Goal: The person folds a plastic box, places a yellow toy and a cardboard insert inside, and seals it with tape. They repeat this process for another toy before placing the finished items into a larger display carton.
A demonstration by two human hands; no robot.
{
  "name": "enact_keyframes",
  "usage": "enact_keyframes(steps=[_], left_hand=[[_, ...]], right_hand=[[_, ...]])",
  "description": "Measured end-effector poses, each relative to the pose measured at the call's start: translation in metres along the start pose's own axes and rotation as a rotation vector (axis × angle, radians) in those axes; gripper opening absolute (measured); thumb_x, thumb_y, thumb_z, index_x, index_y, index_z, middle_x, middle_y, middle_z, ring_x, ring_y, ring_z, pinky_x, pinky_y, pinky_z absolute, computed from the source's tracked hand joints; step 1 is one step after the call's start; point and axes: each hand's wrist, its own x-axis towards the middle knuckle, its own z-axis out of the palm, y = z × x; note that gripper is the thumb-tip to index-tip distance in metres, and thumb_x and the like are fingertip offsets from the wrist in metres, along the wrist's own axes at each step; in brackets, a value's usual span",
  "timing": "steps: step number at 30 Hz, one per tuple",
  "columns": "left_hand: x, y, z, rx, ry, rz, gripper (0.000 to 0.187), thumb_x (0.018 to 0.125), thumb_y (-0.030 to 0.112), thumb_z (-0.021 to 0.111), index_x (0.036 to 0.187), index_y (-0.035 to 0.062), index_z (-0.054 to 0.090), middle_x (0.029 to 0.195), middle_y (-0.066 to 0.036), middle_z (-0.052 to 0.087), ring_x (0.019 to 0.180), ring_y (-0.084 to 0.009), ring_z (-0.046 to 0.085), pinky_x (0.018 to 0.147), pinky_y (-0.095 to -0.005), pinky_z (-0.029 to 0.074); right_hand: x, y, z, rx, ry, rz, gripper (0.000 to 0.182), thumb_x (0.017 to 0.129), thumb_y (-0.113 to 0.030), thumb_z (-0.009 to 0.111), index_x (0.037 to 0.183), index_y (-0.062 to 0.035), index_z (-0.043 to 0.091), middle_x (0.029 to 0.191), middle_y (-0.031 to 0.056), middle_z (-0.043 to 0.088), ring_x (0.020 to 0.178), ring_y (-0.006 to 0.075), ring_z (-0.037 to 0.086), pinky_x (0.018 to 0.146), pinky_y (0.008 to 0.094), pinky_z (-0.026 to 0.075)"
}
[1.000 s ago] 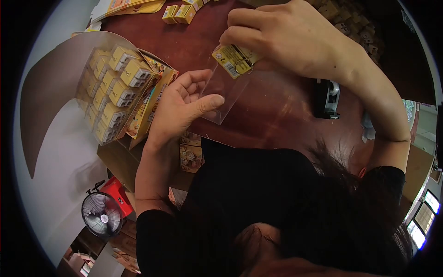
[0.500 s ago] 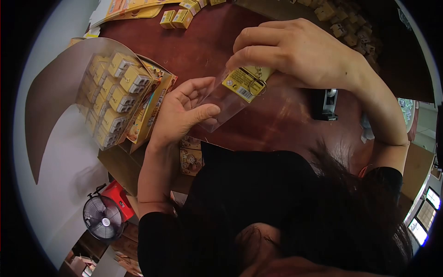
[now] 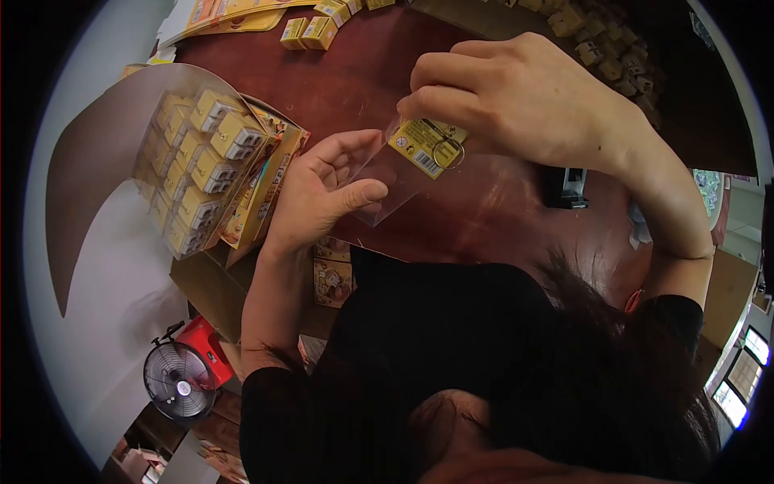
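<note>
My left hand (image 3: pixel 326 194) pinches the near side of a clear plastic bag (image 3: pixel 395 198) between thumb and fingers. Curled over the bag's far end, my right hand (image 3: pixel 516 97) grips a small yellow printed packet (image 3: pixel 417 145) with a barcode on its face. A metal key ring (image 3: pixel 448 152) on a short chain lies against that packet. The packet overlaps the bag in this view, and its upper part is hidden under my right fingers. Both hands are over the dark red tabletop (image 3: pixel 484 218).
A display box (image 3: pixel 201 169) full of small yellow-and-white pieces stands left of my left hand. Small yellow boxes (image 3: pixel 310 34) sit at the far edge. More pieces are heaped (image 3: pixel 613 56) at the back right. A black tape dispenser (image 3: pixel 568 189) stands below my right wrist. A fan (image 3: pixel 179 379) is lower left.
My right hand has shifted slightly nearer and turned a little over the yellow packet. The left hand has hardly moved and still pinches the bag.
</note>
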Motion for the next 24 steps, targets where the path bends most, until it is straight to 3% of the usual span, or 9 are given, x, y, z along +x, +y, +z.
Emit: enact_keyframes(steps=[13, 17, 19, 20, 21, 24], left_hand=[[-0.004, 0.011, 0.008, 0.111, 0.101, -0.038, 0.063, 0.088, 0.011, 0.078, 0.140, -0.0079, 0.046, 0.133, -0.017, 0.060, 0.107, -0.0157, 0.066, 0.070, -0.0232, 0.057], [-0.004, 0.006, 0.000, 0.066, 0.059, -0.022, 0.065, 0.088, 0.012, 0.078, 0.140, -0.0079, 0.046, 0.134, -0.017, 0.060, 0.107, -0.0160, 0.066, 0.071, -0.0237, 0.058], [-0.002, 0.002, -0.006, -0.026, -0.037, -0.005, 0.064, 0.088, 0.012, 0.079, 0.140, -0.0077, 0.046, 0.133, -0.017, 0.060, 0.112, -0.0174, 0.065, 0.083, -0.0278, 0.058], [-0.002, -0.001, -0.007, -0.024, -0.040, -0.003, 0.064, 0.088, 0.012, 0.079, 0.140, -0.0077, 0.046, 0.133, -0.017, 0.060, 0.112, -0.0174, 0.065, 0.083, -0.0278, 0.058], [-0.001, -0.004, -0.008, -0.042, -0.048, 0.043, 0.064, 0.088, 0.012, 0.079, 0.139, -0.0074, 0.047, 0.132, -0.017, 0.060, 0.115, -0.0185, 0.063, 0.091, -0.0302, 0.056], [0.003, -0.007, -0.005, -0.028, -0.033, 0.079, 0.065, 0.086, 0.013, 0.080, 0.139, -0.0068, 0.048, 0.132, -0.016, 0.061, 0.120, -0.0201, 0.061, 0.103, -0.0338, 0.050]], right_hand=[[0.004, -0.005, 0.001, -0.093, -0.039, 0.048, 0.041, 0.073, -0.017, 0.077, 0.111, -0.0118, 0.064, 0.105, -0.0009, 0.061, 0.088, 0.0180, 0.067, 0.064, 0.0308, 0.057], [-0.001, 0.005, 0.006, 0.180, -0.001, 0.023, 0.046, 0.072, -0.015, 0.080, 0.114, -0.0109, 0.063, 0.112, 0.0007, 0.063, 0.094, 0.0214, 0.068, 0.071, 0.0331, 0.058], [-0.006, 0.009, 0.006, 0.265, 0.037, 0.013, 0.048, 0.072, -0.013, 0.081, 0.116, -0.0107, 0.063, 0.116, 0.0014, 0.063, 0.097, 0.0222, 0.068, 0.074, 0.0335, 0.058], [-0.009, 0.011, 0.002, 0.450, 0.025, 0.104, 0.050, 0.072, -0.011, 0.082, 0.119, -0.0101, 0.063, 0.117, 0.0027, 0.063, 0.098, 0.0226, 0.068, 0.075, 0.0335, 0.059], [-0.012, 0.013, -0.001, 0.633, 0.011, 0.195, 0.052, 0.073, -0.009, 0.082, 0.122, -0.0095, 0.062, 0.119, 0.0039, 0.064, 0.100, 0.0230, 0.068, 0.076, 0.0335, 0.059], [-0.014, 0.012, 0.007, 0.698, 0.173, 0.104, 0.051, 0.075, -0.007, 0.081, 0.122, -0.0093, 0.063, 0.116, 0.0051, 0.065, 0.101, 0.0224, 0.068, 0.078, 0.0330, 0.058]])
